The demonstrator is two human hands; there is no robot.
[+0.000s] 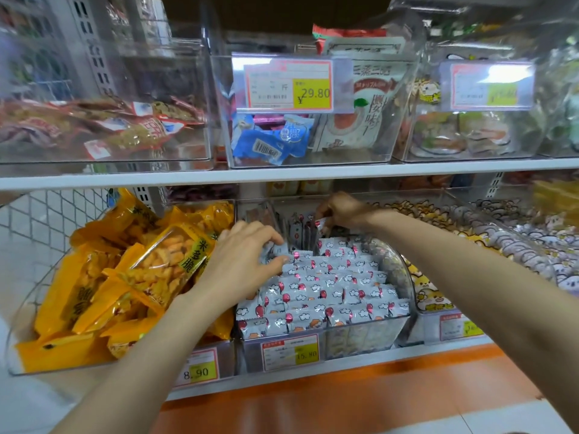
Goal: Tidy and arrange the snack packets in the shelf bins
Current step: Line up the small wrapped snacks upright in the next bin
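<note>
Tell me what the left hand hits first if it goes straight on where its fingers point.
Probably the upright packets standing at the back of the middle bin, just beyond the left hand and the white packet it pinches. Depth is unclear from one view.

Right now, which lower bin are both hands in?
The middle bin, full of small white packets. The left hand and right hand both pinch packets there; the yellow-bag bin and cartoon-packet bin flank it.
</note>
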